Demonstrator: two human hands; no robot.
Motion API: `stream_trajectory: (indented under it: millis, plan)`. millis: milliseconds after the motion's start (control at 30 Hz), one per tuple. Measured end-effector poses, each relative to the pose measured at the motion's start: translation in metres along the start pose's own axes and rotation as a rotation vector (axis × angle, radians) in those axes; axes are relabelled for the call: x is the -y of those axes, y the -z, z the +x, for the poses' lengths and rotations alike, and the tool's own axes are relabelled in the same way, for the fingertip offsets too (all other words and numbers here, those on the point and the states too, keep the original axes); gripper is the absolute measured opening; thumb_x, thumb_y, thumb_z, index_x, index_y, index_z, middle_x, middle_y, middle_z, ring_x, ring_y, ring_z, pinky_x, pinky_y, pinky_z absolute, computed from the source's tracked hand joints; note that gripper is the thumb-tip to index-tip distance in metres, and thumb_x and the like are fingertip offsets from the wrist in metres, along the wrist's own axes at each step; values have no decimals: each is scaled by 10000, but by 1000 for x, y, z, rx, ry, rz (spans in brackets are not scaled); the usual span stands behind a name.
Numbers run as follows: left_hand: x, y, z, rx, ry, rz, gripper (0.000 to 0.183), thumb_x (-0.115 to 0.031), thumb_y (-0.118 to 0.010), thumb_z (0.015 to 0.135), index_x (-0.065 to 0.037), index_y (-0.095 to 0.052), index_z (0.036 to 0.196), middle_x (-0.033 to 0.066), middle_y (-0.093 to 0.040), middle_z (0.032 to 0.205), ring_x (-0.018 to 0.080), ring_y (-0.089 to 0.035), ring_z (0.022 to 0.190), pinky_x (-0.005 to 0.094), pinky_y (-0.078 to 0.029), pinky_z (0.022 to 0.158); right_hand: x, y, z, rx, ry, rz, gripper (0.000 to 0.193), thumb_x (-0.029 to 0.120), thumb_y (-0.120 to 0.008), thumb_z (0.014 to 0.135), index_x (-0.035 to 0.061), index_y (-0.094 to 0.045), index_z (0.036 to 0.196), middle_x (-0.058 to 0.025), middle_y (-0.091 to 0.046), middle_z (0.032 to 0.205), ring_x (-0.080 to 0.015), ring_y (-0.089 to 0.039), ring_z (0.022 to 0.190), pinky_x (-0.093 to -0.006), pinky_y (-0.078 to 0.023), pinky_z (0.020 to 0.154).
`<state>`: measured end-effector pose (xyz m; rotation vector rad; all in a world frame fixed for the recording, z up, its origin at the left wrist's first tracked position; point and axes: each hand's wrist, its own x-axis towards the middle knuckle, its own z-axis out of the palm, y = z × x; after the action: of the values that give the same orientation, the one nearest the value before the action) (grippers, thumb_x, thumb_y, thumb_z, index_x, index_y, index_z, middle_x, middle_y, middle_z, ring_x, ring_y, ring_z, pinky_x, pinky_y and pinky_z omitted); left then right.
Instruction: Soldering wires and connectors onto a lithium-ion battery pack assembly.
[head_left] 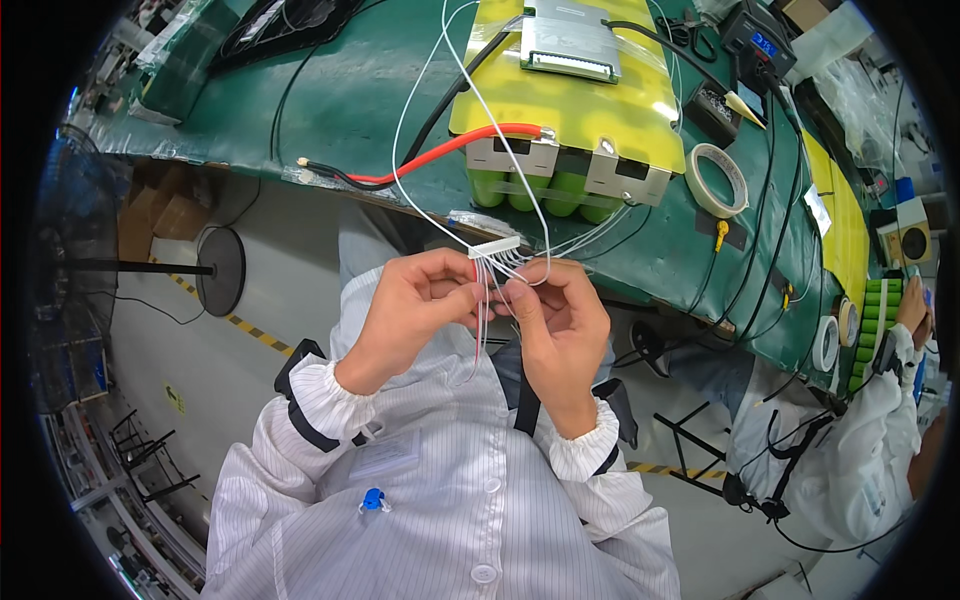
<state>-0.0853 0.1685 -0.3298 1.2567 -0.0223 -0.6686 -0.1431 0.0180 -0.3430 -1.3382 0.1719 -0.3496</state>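
Observation:
At the table's front edge, my left hand (pixel 415 312) is closed, thumb and fingers pinching thin wires (pixel 484 325) below a white multi-pin connector (pixel 495 246). My right hand (pixel 556 335) also pinches thin white wires just to the right, its fingertips almost meeting the left ones. One wire in the bunch is red. Long white leads loop up from here to a battery pack with green cells (pixel 563 197) under a yellow cover (pixel 490 112). On top of the pack sits a silver circuit module (pixel 570 42). Exact wire grips are partly hidden by my fingers.
A thick red cable (pixel 450 152) and a black one hang toward the green table's (pixel 240 110) edge. Right of the pack lie a tape roll (pixel 716 181), dark cables and a soldering station (pixel 757 45). A co-worker's sleeve (pixel 860 440) shows at far right, beside more green cells (pixel 877 325).

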Motion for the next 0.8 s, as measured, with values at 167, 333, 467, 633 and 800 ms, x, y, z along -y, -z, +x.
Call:
stream_trajectory:
  millis: [167,333,467,633,800]
  plan:
    - [8,-1,3,-51,-199,175,249,13,-722,776,21,-568,971,34,-597,869,66,-580,685,209,-489,608,6,-4,0,18,-64,83,99,-38,-608,883,-59,-569,972,-97,-578,991,-172,-657,833,-272,-587,669]
    - [16,-8,6,-171,-392,350,349,18,-774,721,-7,-558,994,15,-557,861,57,-543,665,208,-462,581,9,-2,4,-4,-131,151,123,-7,-593,908,-42,-543,1015,-111,-586,994,-172,-654,787,-291,-589,648]
    - [27,-4,14,-234,-902,633,337,-42,-822,664,-86,-647,949,20,-495,858,113,-528,621,246,-447,563,18,2,9,-11,-210,163,111,-10,-611,897,-29,-551,988,-88,-586,986,-110,-609,707,-233,-531,534]
    - [11,-9,8,-8,-1361,922,285,-85,-812,574,-159,-727,835,11,-478,857,172,-522,716,290,-414,557,18,5,10,-11,-180,156,98,-37,-644,865,-13,-577,932,-45,-599,989,-37,-561,673,-173,-423,485]
    - [-8,-17,-1,64,-1320,849,349,-54,-769,648,-162,-702,973,25,-571,1002,208,-595,850,310,-481,684,19,6,9,13,-218,116,102,-27,-647,870,-15,-573,939,-79,-627,987,-61,-587,657,-179,-434,482]
